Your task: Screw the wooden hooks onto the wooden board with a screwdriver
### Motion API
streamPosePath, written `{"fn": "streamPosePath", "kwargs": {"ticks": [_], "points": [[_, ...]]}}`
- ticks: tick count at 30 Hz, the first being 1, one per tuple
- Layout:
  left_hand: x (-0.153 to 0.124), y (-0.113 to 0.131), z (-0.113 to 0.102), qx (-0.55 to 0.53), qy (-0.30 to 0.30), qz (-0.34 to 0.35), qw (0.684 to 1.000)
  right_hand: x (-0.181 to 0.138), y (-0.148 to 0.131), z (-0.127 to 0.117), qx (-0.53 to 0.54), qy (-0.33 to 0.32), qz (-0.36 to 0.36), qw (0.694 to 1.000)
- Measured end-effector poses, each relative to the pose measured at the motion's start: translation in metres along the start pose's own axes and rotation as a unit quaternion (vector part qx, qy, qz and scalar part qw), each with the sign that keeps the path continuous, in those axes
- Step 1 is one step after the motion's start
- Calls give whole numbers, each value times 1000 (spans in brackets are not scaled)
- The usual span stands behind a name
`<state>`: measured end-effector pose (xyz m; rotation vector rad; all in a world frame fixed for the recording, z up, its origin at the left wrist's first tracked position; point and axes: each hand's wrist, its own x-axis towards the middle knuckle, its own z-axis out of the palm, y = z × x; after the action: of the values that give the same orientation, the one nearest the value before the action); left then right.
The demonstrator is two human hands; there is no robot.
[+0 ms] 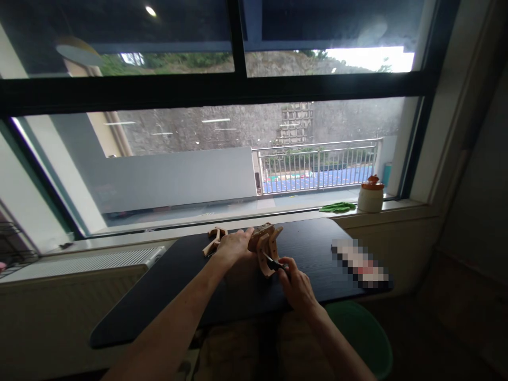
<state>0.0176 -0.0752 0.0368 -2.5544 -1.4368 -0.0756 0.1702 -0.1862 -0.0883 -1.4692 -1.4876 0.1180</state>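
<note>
My left hand (234,246) is closed on the left end of a small wooden assembly (263,252), holding it against the dark table (174,280). The assembly has a brown block at the back and two pale curved pieces with small holes. In my right hand (297,286) is a black-handled hand tool (273,263), its front end against the nearer curved piece. Its exact kind is too small to make out. Just left of my left hand lie loose pale wooden pieces (212,244), partly hidden by it.
A blurred-out flat item (361,264) lies on the table's right side. On the windowsill stand a pale jar with an orange lid (371,197) and a green cloth (337,207). A radiator (91,264) is at left; a green stool (363,336) sits below the table's right edge.
</note>
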Motion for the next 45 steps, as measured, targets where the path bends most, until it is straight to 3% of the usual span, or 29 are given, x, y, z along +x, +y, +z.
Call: {"fn": "streamPosePath", "kwargs": {"ticks": [11,20,26,36,45], "points": [[-2,1,0,-5,5,-1,1000,1,7,3,54,50,5,997],[-4,3,-2,-12,-1,-14,1000,-5,-1,-5,78,47,-90,992],[-3,1,0,-12,5,-3,1000,-6,6,1,107,78,-39,990],[1,-3,5,-14,13,7,1000,-8,4,-5,118,76,-97,985],[2,-3,4,-15,14,6,1000,-7,18,7,150,122,-51,980]]}}
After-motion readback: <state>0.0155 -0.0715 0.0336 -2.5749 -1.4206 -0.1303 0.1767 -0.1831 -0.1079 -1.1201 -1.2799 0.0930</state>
